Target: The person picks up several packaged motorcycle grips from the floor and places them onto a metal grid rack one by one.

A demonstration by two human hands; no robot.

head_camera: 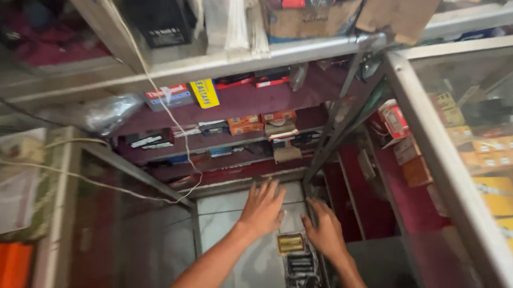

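Both hands, left hand (262, 206) and right hand (324, 228), are being pressed open-fingered and empty at twelve o'clock toward the lowest shelf (229, 175), so gripping a small box (290, 243) is judged next.

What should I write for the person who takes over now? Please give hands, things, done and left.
Left hand: open, fingers spread, flat near the cabinet's bottom rail.
Right hand: open, on the metal frame of the glass door.
Small yellow box lies on the floor between the wrists; dark parts lie below it.
Done: nothing held or lifted.
Left: both hands are empty; boxes stay on the shelves.
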